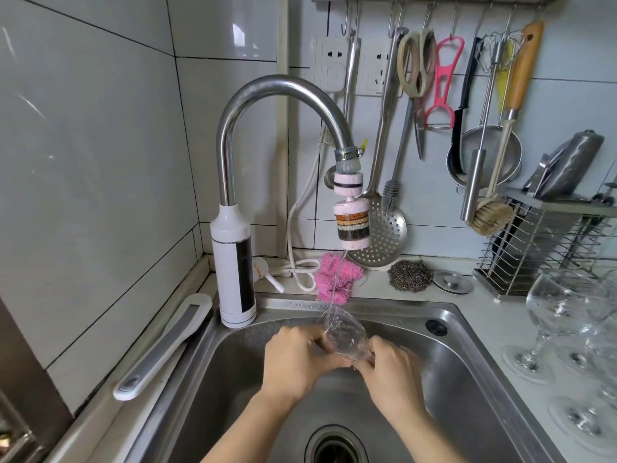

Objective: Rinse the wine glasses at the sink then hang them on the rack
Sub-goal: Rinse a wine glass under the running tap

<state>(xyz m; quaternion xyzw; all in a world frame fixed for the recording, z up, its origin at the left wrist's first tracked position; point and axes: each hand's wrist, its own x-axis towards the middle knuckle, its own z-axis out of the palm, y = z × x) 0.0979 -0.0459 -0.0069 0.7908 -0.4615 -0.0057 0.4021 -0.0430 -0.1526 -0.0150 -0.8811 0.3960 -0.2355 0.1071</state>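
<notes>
A clear wine glass is tilted over the steel sink, its mouth up and to the left under a thin stream of water from the tap's pink filter head. My left hand grips the bowl from the left. My right hand holds the lower end of the bowl from the right; the stem is hidden behind my fingers. Several more wine glasses stand upright on the counter at the right.
The curved tap rises from a white heater body at the sink's back left. Utensils hang on a hook rail above. A pink cloth, a scouring pad and a wire dish rack sit behind the sink. The drain lies below.
</notes>
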